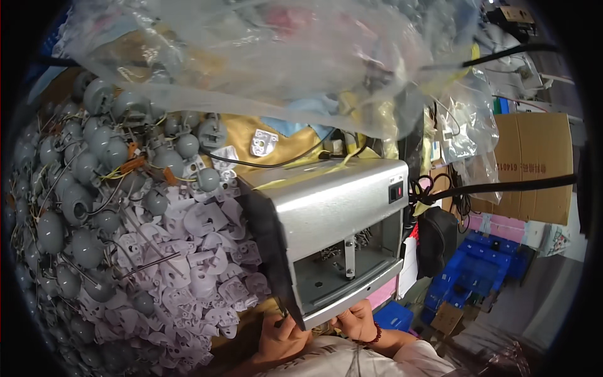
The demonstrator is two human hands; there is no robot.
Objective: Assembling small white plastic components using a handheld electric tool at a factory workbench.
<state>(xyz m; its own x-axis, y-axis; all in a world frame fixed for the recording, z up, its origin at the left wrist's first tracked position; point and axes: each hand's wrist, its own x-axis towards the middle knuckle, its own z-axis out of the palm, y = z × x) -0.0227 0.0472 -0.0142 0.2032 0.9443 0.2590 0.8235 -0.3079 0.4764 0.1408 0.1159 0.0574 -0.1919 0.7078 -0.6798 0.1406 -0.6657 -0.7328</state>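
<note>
Apparently working in front of silver machine point(333, 195) with left hand point(282, 337), right hand point(357, 322); cannot tell fingers' grip; likely needs steadiness.

two hands point(356, 322), one machine point(333, 188), one bracelet point(377, 333); grey globes point(51, 232), white parts point(209, 269) past counting.

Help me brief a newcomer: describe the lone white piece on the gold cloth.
Find the silver machine in the middle. Past its upper left edge lies gold cloth, bearing a small white plastic piece with holes. Unlike the white parts heaped lower left, it lies by itself.
</note>
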